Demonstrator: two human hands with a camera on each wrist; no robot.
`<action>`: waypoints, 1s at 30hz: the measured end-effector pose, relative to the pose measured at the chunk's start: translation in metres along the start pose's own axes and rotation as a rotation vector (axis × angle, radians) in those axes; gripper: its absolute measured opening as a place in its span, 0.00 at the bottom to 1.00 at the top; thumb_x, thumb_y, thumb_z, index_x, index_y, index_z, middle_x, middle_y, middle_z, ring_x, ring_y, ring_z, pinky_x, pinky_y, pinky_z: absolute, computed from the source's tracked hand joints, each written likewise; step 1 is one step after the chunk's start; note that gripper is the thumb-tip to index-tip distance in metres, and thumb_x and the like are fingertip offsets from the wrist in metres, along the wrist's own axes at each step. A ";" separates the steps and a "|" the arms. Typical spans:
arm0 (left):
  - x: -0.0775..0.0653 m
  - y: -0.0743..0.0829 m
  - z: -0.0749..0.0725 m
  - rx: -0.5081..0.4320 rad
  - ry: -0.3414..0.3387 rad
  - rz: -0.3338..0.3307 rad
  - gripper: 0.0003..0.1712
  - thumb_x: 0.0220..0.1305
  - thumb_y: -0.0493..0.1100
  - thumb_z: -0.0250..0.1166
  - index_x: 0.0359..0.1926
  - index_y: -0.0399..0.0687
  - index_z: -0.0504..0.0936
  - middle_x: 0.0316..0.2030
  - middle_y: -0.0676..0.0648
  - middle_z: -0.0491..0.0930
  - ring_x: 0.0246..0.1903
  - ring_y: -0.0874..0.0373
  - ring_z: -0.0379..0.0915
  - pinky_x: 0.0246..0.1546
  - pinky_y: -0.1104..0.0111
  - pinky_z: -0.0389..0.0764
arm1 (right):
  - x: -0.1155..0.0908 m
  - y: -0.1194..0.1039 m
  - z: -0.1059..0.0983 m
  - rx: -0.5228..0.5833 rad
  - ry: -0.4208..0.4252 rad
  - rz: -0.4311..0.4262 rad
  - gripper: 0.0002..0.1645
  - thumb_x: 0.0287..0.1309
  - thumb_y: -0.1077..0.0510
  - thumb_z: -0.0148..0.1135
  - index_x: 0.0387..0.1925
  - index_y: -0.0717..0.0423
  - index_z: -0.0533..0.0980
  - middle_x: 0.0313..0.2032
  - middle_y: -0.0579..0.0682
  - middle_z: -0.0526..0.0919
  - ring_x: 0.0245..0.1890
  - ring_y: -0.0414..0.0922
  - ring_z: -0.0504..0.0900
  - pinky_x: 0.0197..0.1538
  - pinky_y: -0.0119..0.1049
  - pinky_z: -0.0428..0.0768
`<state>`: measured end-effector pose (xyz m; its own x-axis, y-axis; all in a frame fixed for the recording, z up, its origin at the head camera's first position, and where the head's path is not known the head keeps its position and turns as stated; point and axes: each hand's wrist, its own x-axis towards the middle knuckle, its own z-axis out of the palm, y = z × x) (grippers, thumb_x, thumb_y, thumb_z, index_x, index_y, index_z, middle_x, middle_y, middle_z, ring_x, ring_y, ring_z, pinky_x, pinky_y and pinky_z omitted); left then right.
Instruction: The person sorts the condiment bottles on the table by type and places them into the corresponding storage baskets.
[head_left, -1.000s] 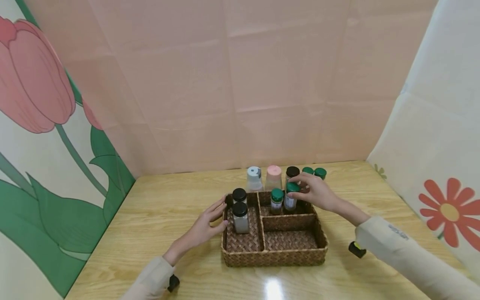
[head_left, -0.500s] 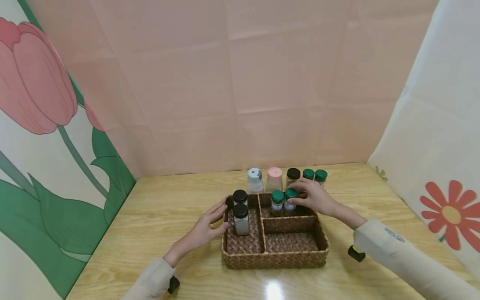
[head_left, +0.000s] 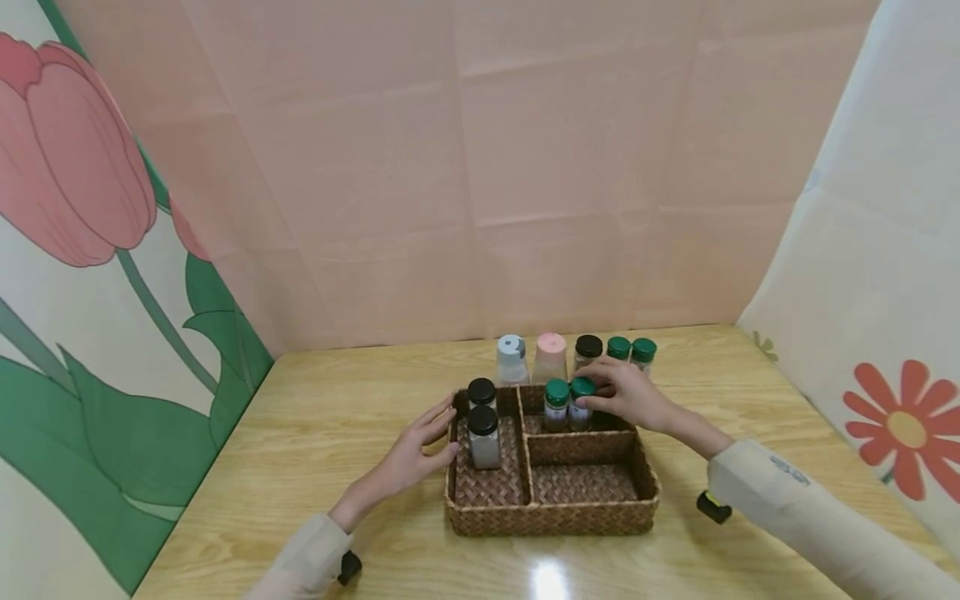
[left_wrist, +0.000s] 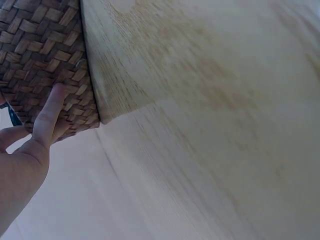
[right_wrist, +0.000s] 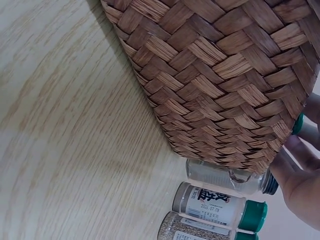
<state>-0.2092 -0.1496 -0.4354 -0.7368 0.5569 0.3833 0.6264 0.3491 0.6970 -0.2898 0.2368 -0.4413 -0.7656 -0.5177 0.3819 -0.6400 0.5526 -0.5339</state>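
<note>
A brown woven basket [head_left: 551, 521] with three compartments stands on the table. In its back right compartment, my right hand [head_left: 633, 397] holds a green-lidded seasoning jar [head_left: 580, 417] by the lid, thumb and fingers on either side. Close on its left stands a second green-lidded jar [head_left: 556, 408]. Two black-lidded jars, the front one [head_left: 483, 447] before the rear one [head_left: 482, 390], are upright in the left compartment. My left hand [head_left: 408, 450] rests against the basket's left wall, its fingers extended; the left wrist view shows a fingertip [left_wrist: 58, 89] touching the weave. The basket hides the held jar's base.
Behind the basket stand a blue-capped bottle [head_left: 512, 360], a pink-capped bottle [head_left: 551, 357], a black-lidded jar [head_left: 588, 348] and two more green-lidded jars, one [head_left: 642, 353] farthest right. Below them spreads the wooden table [head_left: 360, 375], with a pink cloth [head_left: 450, 167] hanging behind.
My right hand has lowered the green-lidded jar into the back right compartment, level with its neighbour. Over the last half second it hardly moves. My left hand stays at the basket's side.
</note>
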 end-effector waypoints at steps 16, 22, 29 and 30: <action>-0.001 -0.003 0.000 0.008 0.013 0.005 0.31 0.67 0.29 0.62 0.66 0.18 0.62 0.70 0.25 0.55 0.66 0.29 0.56 0.59 0.50 0.73 | 0.000 0.001 0.003 0.022 -0.001 -0.002 0.28 0.56 0.58 0.73 0.58 0.61 0.78 0.51 0.58 0.77 0.42 0.53 0.82 0.39 0.36 0.86; -0.001 -0.003 0.001 -0.025 0.005 -0.001 0.31 0.68 0.28 0.61 0.67 0.18 0.61 0.70 0.24 0.53 0.66 0.29 0.56 0.58 0.49 0.73 | -0.001 0.001 0.001 0.023 -0.004 0.008 0.28 0.56 0.57 0.73 0.58 0.60 0.78 0.52 0.59 0.77 0.42 0.53 0.83 0.39 0.37 0.86; 0.000 -0.002 0.001 -0.012 0.003 -0.003 0.31 0.68 0.29 0.61 0.66 0.18 0.61 0.70 0.25 0.53 0.67 0.29 0.55 0.58 0.49 0.72 | -0.001 0.000 0.000 0.008 -0.001 0.005 0.28 0.56 0.57 0.73 0.58 0.59 0.78 0.52 0.59 0.77 0.42 0.53 0.83 0.39 0.40 0.86; 0.000 -0.002 0.001 -0.005 0.004 -0.002 0.31 0.68 0.29 0.62 0.66 0.18 0.62 0.70 0.25 0.54 0.67 0.29 0.55 0.59 0.48 0.72 | -0.002 -0.001 0.000 0.006 0.000 0.003 0.28 0.56 0.57 0.73 0.58 0.59 0.78 0.52 0.59 0.78 0.43 0.54 0.83 0.39 0.42 0.86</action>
<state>-0.2099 -0.1497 -0.4369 -0.7388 0.5536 0.3843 0.6238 0.3459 0.7008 -0.2882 0.2376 -0.4415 -0.7675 -0.5159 0.3805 -0.6373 0.5498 -0.5399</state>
